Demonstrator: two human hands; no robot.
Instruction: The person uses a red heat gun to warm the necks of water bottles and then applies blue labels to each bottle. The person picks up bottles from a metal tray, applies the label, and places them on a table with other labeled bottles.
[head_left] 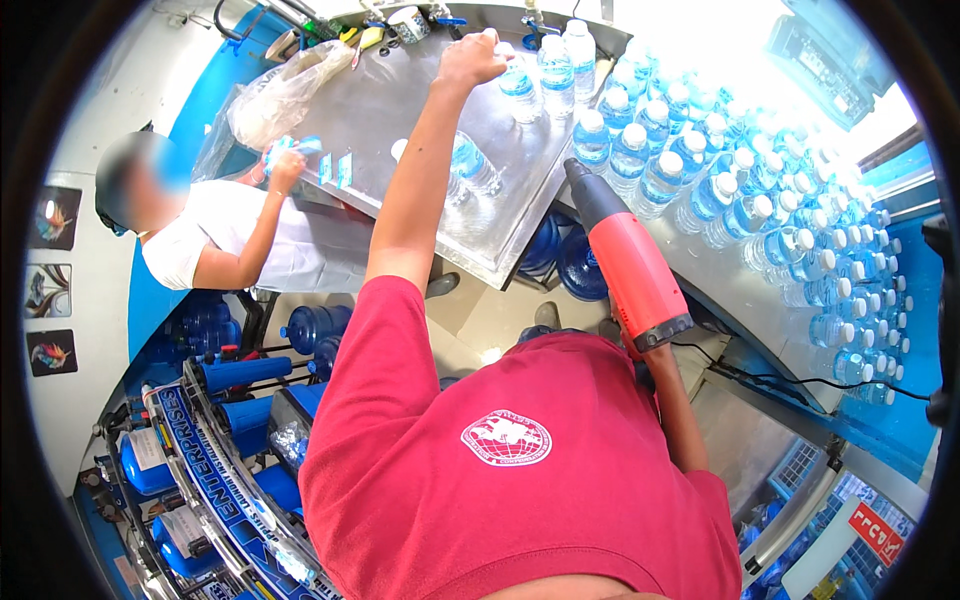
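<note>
Red and black, the heat gun (628, 268) is held in the right hand (650, 352), which is mostly hidden behind its handle, so the grip cannot be told exactly; its nozzle points at the crowd of small water bottles (700, 170) along the right edge of the steel tabletop (400, 110). The left hand (470, 60) reaches to the far edge, fingers curled over the cap of one bottle (518, 90). At the left edge a co-worker's hand (285, 170) holds blue labels (335, 168) beside a clear plastic bag (280, 95).

Steel table (400, 110) crowded with water bottles (700, 190)
</note>
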